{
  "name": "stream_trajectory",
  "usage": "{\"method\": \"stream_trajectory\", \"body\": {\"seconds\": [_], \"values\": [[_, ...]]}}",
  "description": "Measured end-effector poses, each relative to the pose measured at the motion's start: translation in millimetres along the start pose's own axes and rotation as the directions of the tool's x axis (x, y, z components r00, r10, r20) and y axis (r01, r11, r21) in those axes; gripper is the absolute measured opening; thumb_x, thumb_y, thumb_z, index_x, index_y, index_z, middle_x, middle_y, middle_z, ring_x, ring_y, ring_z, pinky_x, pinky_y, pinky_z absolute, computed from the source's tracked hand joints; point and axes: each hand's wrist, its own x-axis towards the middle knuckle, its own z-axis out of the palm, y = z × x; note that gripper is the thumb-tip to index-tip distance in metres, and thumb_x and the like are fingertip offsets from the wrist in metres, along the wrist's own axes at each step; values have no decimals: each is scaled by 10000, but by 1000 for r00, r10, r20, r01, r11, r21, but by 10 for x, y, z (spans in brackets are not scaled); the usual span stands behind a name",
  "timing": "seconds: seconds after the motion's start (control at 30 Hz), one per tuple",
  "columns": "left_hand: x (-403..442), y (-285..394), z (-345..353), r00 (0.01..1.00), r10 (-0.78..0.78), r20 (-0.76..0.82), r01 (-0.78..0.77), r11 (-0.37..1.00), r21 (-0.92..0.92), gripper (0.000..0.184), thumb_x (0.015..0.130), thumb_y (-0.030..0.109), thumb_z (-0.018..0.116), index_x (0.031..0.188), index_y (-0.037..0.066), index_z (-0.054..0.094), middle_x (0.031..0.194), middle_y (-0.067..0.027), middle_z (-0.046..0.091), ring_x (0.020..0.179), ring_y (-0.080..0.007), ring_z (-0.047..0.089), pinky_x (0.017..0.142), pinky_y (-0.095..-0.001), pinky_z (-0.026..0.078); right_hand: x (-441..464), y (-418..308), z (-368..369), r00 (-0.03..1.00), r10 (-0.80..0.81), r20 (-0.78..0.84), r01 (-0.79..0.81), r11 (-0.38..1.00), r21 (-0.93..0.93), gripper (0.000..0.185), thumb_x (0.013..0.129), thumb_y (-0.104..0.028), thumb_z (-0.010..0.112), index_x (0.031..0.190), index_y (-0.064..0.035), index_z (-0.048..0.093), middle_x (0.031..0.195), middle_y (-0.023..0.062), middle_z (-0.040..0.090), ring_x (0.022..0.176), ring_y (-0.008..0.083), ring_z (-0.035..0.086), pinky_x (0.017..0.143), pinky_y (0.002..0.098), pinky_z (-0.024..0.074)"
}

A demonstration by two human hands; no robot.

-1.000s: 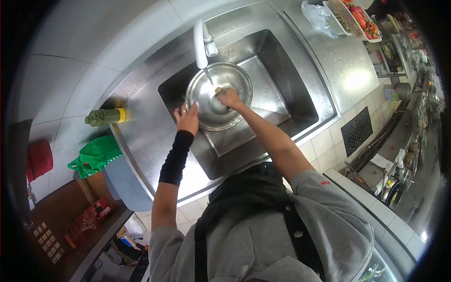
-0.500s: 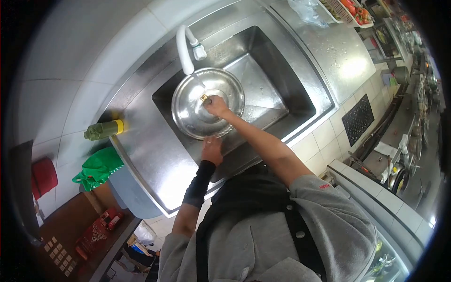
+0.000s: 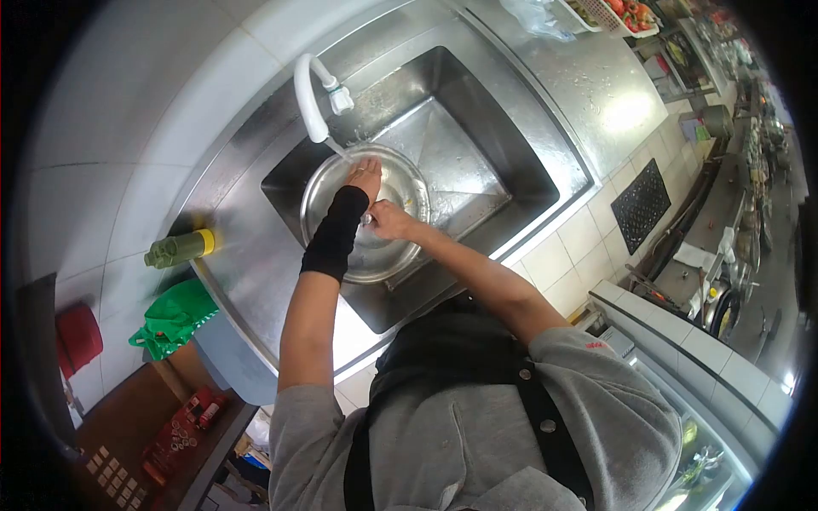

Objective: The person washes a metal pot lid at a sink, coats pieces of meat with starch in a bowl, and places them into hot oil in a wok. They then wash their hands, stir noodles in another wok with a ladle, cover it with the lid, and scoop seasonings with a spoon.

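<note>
A round metal lid or shallow pan (image 3: 400, 183) lies in the steel sink (image 3: 477, 162), under the white faucet (image 3: 308, 98), with water running onto it. My left hand (image 3: 366, 177), a black sleeve on its wrist, is laid on the upper part of the round metal piece, fingers extended toward the water. Just below it, my right hand (image 3: 389, 220) is closed near the middle of the metal piece, around something small that I cannot make out. The left forearm covers part of the metal piece's left side.
A green bottle with a yellow band (image 3: 181, 248) and a green plastic bag (image 3: 175, 319) are at the left edge. Baskets with red vegetables (image 3: 630, 15) and a clear bag (image 3: 538, 17) stand at the upper right. A black floor grate (image 3: 641, 207) lies right of the sink.
My left hand has moved from the lower rim up onto the metal piece, near the water. My right hand is slightly lower on it. The view has shifted a little.
</note>
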Motion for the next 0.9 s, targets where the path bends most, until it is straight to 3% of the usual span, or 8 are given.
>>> {"method": "stream_trajectory", "body": {"seconds": [0.1, 0.3, 0.43, 0.57, 0.6, 0.73, 0.83, 0.9], "values": [[220, 8, 144, 944, 281, 175, -291, 956, 37, 740, 837, 187, 674, 1465, -42, 357, 1564, -173, 355, 1472, -322, 286, 1206, -455, 238, -197, -269, -183, 999, -28, -40, 29, 999, 20, 274, 745, -130, 680, 993, -20, 718, 994, 235, 698, 974, 392, 672, 910, 461, 526], [-606, -54, 324, 931, -360, -54, 359, 933, -38, 724, 857, 221, 646, 1462, -57, 363, 1557, -203, 349, 1475, -318, 278, 1194, -465, 246, -159, -68, -213, 988, 36, 149, -8, 983, -182, 334, 780, -157, 701, 1077, -9, 657, 1029, 207, 692, 983, 369, 668, 899, 470, 524], [-1247, -131, -11, 940, -330, -82, 280, 889, -363, 563, 831, 59, 588, 1383, -9, 501, 1431, -206, 507, 1308, -341, 504, 1066, -436, 436, -77, 42, -218, 974, -117, 195, 155, 969, -192, 280, 795, -141, 693, 1050, -29, 664, 1030, 177, 692, 1029, 358, 651, 906, 458, 516], [-1247, -847, -220, 706, -466, -533, 115, 818, -563, 371, 859, 8, 534, 1215, -4, 638, 1163, -205, 670, 1071, -378, 643, 975, -426, 498, 122, 55, -106, 940, -200, 276, 277, 920, -275, 236, 806, -142, 658, 1022, -49, 677, 1018, 166, 698, 991, 354, 665, 887, 454, 527], [-1280, -859, -539, 710, -568, -417, 223, 743, -631, 349, 867, 18, 565, 1207, -12, 640, 1133, -191, 690, 1041, -339, 671, 943, -399, 519, 192, 50, -115, 925, -215, 314, 310, 904, -294, 215, 815, -143, 642, 1007, -54, 682, 1013, 164, 699, 983, 352, 669, 882, 452, 530], [-1134, -1180, -674, 737, -527, -422, -9, 617, -787, 303, 875, 79, 620, 1161, -2, 680, 1074, -167, 723, 975, -252, 711, 889, -332, 539, 299, 54, -239, 881, -345, 325, 428, 874, -231, 158, 833, -135, 569, 904, -69, 695, 935, 133, 707, 954, 338, 680, 847, 456, 534], [-1125, -976, -680, 881, -308, -358, -38, 709, -704, 328, 869, 69, 611, 1186, 6, 670, 1068, -164, 724, 957, -276, 711, 882, -357, 547, 236, -126, -463, 777, -370, 509, 544, 801, -249, 155, 834, -140, 549, 849, -85, 694, 888, 107, 710, 929, 322, 685, 815, 454, 533], [-1043, -834, -402, 967, -25, -255, -86, 906, -414, 406, 903, 146, 579, 1274, -16, 606, 1223, -196, 662, 1116, -312, 646, 983, -391, 497, 164, -52, -366, 684, -424, 594, 678, 670, -303, 146, 825, -148, 555, 830, -96, 691, 871, 93, 711, 906, 309, 688, 796, 449, 529]]}}
